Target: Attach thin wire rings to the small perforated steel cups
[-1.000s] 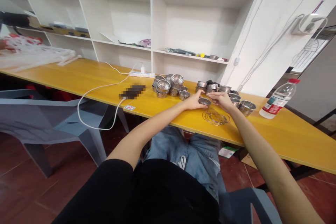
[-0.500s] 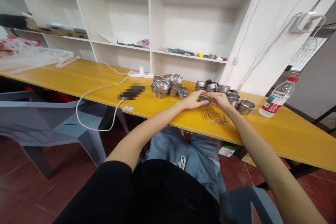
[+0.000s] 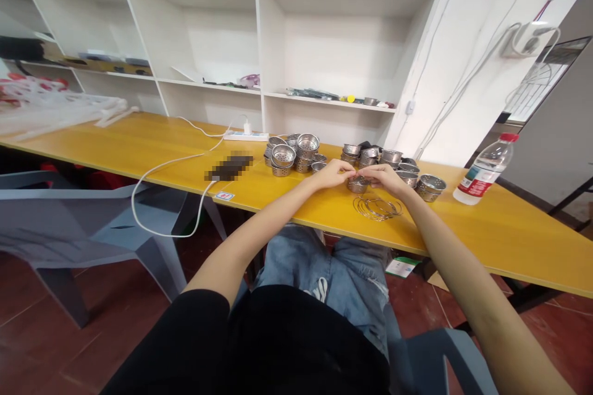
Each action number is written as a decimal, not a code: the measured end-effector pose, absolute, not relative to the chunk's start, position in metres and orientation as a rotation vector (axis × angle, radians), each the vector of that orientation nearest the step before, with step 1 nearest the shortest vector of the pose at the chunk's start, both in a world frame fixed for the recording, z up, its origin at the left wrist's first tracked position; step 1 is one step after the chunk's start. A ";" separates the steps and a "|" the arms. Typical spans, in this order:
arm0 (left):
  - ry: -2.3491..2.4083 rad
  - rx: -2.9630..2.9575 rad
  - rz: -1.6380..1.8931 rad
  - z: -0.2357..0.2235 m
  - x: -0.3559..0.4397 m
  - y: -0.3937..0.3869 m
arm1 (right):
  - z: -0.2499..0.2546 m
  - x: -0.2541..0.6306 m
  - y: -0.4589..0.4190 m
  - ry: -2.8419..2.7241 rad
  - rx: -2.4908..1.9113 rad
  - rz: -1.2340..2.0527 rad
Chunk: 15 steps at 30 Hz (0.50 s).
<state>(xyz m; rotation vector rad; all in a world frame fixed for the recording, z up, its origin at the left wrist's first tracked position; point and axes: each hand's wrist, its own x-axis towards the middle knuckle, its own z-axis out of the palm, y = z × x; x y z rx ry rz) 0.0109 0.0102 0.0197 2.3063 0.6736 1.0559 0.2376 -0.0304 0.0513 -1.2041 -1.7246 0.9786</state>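
A small perforated metal strainer cup [image 3: 358, 185] stands on the yellow table [image 3: 324, 203] below my two hands. My left hand [image 3: 337, 173] is at the cup's upper left, thumb and fingers pinched together. From the right, my right hand [image 3: 383, 176] reaches over the rim with its fingers bent in and the tips close to the left fingertips. Whatever lies between the fingertips is too small to make out. Several thin metal wire rings [image 3: 377, 207] lie in a loose pile just in front of the cup.
Stacked strainer cups stand in a left group [image 3: 283, 157] and a right group [image 3: 430, 187]. A water bottle [image 3: 485, 170] with a red cap is farther right. To the left lie a blurred dark device [image 3: 229, 168], a white cable [image 3: 152, 166] and a power strip [image 3: 245, 135]. White shelves [image 3: 324, 99] rise behind.
My left thumb and fingers have come off the cup's side and now pinch above its rim, so more of the cup shows. My right fingers have stretched toward them. The camera view has shifted slightly.
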 end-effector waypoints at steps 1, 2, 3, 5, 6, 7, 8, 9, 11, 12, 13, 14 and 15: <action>0.660 2.310 1.062 0.021 0.010 0.009 | 0.052 0.237 -0.031 -1.727 -1.197 1.003; 0.644 2.316 1.067 0.022 0.009 0.008 | 0.053 0.237 -0.033 -1.734 -1.189 1.024; 0.628 2.322 1.066 0.023 0.008 0.007 | 0.054 0.236 -0.034 -1.743 -1.183 1.039; 0.603 2.335 1.047 0.025 0.006 0.006 | 0.055 0.235 -0.036 -1.764 -1.170 1.061; 0.592 2.339 1.037 0.025 0.005 0.005 | 0.056 0.234 -0.037 -1.774 -1.163 1.073; 0.577 2.336 1.026 0.026 0.004 0.005 | 0.056 0.233 -0.038 -1.781 -1.158 1.084; 0.558 2.324 1.016 0.026 0.003 0.006 | 0.057 0.232 -0.039 -1.787 -1.155 1.094; 0.537 2.300 1.006 0.025 0.003 0.006 | 0.057 0.232 -0.040 -1.792 -1.154 1.101; 0.501 2.230 0.992 0.024 0.003 0.008 | 0.057 0.230 -0.041 -1.793 -1.154 1.108; 0.495 2.191 0.983 0.024 0.003 0.009 | 0.057 0.229 -0.041 -1.790 -1.152 1.111; 0.498 2.155 0.973 0.023 0.004 0.009 | 0.057 0.229 -0.042 -1.784 -1.149 1.115; 0.507 2.126 0.962 0.023 0.004 0.010 | 0.057 0.228 -0.042 -1.779 -1.145 1.119; 0.515 2.107 0.953 0.023 0.003 0.011 | 0.057 0.228 -0.042 -1.776 -1.142 1.121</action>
